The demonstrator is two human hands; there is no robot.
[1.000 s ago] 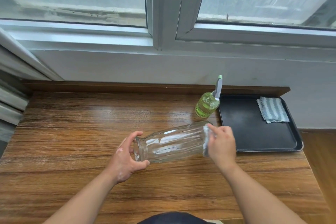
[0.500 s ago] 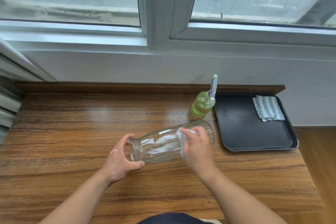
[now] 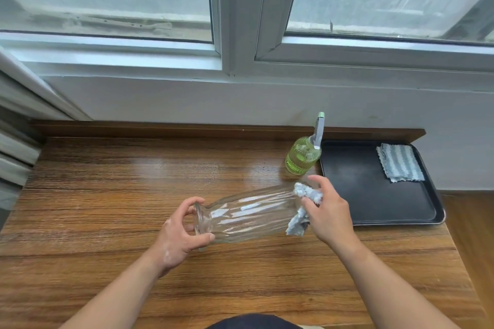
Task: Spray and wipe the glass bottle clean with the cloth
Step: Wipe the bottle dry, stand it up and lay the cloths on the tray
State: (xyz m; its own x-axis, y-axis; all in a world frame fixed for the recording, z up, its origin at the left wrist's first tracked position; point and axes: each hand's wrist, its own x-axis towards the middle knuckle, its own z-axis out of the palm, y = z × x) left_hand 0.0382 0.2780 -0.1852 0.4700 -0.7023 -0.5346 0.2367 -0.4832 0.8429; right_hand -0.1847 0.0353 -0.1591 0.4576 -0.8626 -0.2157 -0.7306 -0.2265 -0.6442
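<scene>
Glass bottle [image 3: 251, 215] is held off the table [image 3: 112, 195], lying nearly horizontal, long axis running left-right w/ the base end tipped slightly up and away from you. Mouth/neck end points left. Your left hand [image 3: 179, 232] has it there: fingers [image 3: 190, 204] curled over the rim, thumb under the neck, closed firm around the glass. Your right hand [image 3: 327, 211] sits at the opposite end, at the base, fingers pinched shut on a bunched cloth [image 3: 303, 205], which is pressed against the base edge; part of the cloth hangs down below the bottle. So the whole unwiped run of the body lies to the left of your right hand, btwn the two hands, and any stroke along the glass goes straight down the long axis toward the neck. Right hand is the working one; left only steadies and can rotate. Judgement: wiping step in progress, spraying prob. done, since the green spray bottle [image 3: 303, 156] stands upright and untouched on the table just beyond the right hand, beside the black tray [image 3: 374, 203]. A second folded cloth [image 3: 399, 163] lies in the tray's far corner, well apart. Risk: wet ribbed glass held only at the neck may twist or slip if you press hard at the base.
</scene>
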